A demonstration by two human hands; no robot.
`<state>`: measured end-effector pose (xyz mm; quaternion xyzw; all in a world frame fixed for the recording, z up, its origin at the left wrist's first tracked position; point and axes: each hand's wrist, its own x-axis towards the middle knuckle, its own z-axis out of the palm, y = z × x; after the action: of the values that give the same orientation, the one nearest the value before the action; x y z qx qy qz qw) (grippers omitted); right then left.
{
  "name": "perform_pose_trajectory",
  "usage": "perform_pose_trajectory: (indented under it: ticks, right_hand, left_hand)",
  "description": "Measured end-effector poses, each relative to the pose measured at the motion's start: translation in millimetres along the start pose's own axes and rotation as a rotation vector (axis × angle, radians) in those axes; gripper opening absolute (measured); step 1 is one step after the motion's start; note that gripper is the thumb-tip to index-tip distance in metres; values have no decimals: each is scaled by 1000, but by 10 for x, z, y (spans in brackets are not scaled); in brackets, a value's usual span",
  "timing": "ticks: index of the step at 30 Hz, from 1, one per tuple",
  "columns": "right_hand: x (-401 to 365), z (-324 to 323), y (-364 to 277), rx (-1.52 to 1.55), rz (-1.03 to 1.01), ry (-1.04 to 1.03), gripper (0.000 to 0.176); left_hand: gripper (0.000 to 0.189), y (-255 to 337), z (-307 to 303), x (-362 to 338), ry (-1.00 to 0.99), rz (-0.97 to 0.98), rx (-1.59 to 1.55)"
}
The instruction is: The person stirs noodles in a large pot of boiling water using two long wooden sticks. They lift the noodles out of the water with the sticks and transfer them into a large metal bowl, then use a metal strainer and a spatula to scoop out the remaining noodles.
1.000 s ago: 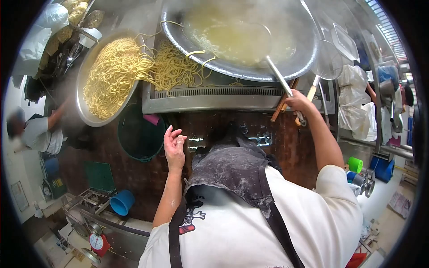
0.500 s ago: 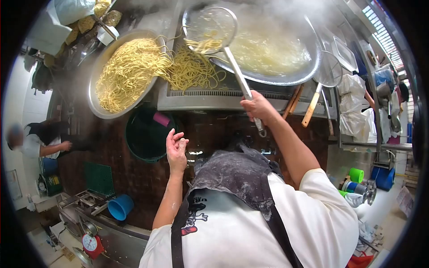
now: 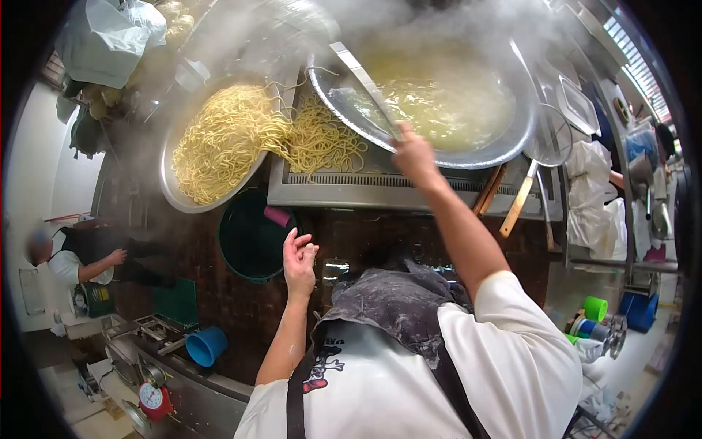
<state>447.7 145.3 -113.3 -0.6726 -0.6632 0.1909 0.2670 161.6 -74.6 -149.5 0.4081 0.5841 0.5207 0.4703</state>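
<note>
Entry, head view.

Your right hand [image 3: 413, 155] is closed tight round the lower end of the strainer [image 3: 363, 82]. Its metal handle runs from your fist toward 11 o'clock, crossing the near rim of the wok [image 3: 504, 146]. The head of the strainer is lost in steam, so you cannot tell what it carries. The wok holds pale, steaming water [image 3: 439, 95].

Your left hand [image 3: 300, 260] is raised at 7 o'clock from the right hand, well apart from it. The fingers are loosely bent, the palm open, and it holds and touches nothing. The green bucket [image 3: 252, 238] sits near it at 10 o'clock.

The round pan [image 3: 170, 192] lies at 9 o'clock from the wok, tilted, and is heaped with yellow noodles [image 3: 219, 139]. Some noodles trail over its edge onto the stove [image 3: 365, 192], between pan and wok.

A second strainer with a wooden handle [image 3: 518, 208] leans at the stove's right end, at 4 o'clock from your right hand.

At the far 9 o'clock edge another person [image 3: 73, 257] bends low. A blue cup [image 3: 207, 345] and a red scale [image 3: 153, 399] sit at 7 o'clock.
</note>
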Motion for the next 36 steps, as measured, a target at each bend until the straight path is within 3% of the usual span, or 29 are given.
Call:
perform_pose_trajectory:
  ticks: [3, 6, 10, 13, 16, 18, 20, 26, 29, 30, 34, 36]
  right_hand:
    - [270, -692, 940, 50, 182, 92, 26]
    - [540, -1451, 1673, -182, 297, 154, 34]
    - [1236, -1998, 2896, -492, 464, 59, 40]
    - [1776, -2076, 3461, -565, 591, 2, 42]
    - [2150, -1930, 3186, -429, 680, -133, 41]
    - [2596, -1459, 3616, -483, 463, -174, 30]
    - [2869, -1168, 3308, -649, 318, -457, 20]
    - [2673, -711, 2349, -462, 471, -527, 16]
    - [2229, -603, 2005, -322, 421, -577, 20]
    - [2100, -537, 1928, -311, 305, -628, 19]
    - [1422, -293, 1278, -5, 459, -609, 26]
    - [1062, -266, 922, 325, 493, -617, 18]
  left_hand:
    - [50, -209, -22, -24, 91, -13, 50]
    - [50, -265, 98, -53, 147, -96, 34]
    - [53, -241, 331, -60, 205, -164, 37]
    - [53, -230, 485, -72, 205, -181, 62]
    - [54, -191, 604, -84, 214, -211, 76]
    - [55, -185, 644, -107, 196, -224, 100]
    - [56, -180, 655, -121, 195, -230, 125]
    - [55, -218, 640, -197, 224, -225, 85]
    - [54, -267, 594, -204, 190, -199, 61]
    - [54, -272, 576, -193, 190, -193, 57]
    - [52, -277, 424, -184, 139, -119, 55]
    - [54, -235, 306, -187, 134, -82, 15]
